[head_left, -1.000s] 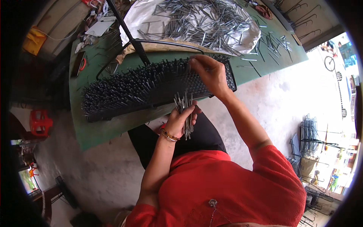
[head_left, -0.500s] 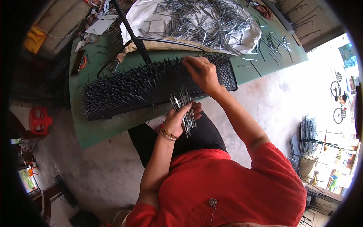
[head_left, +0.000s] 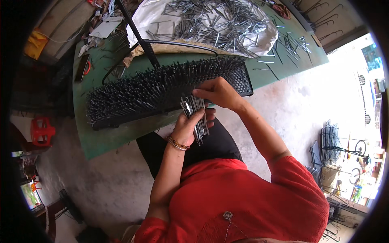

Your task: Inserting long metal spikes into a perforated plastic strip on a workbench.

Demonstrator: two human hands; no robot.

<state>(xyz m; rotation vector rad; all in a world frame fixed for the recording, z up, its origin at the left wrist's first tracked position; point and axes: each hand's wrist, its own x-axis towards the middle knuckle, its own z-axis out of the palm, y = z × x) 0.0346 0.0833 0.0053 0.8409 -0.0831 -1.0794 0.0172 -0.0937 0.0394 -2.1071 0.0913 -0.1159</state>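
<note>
A bundle of thin metal rods (head_left: 195, 117) lies across my left hand (head_left: 187, 126), gripped under the thumb with the other fingers behind it. At the bundle's top end is my right hand (head_left: 216, 93), thumb and forefinger pinched together on or beside the rod tips. Beyond both hands stands a long black perforated rack (head_left: 239, 79). Many dark rods (head_left: 133, 91) stand upright in its holes, packed over the left and back parts. Bare holes show at the rack's right end and along part of its front.
On the green table (head_left: 97, 139) behind the rack, a white sack (head_left: 156, 16) bears a heap of loose rods (head_left: 227, 24). A black metal frame (head_left: 148, 50) rises behind the rack. Scissors with an orange handle (head_left: 87, 67) lie at left. A red stool (head_left: 42, 131) stands on the floor.
My right hand has come down from the rack's back row to the top of the rod bundle. My left hand stays nearly in place, still holding the rods.
</note>
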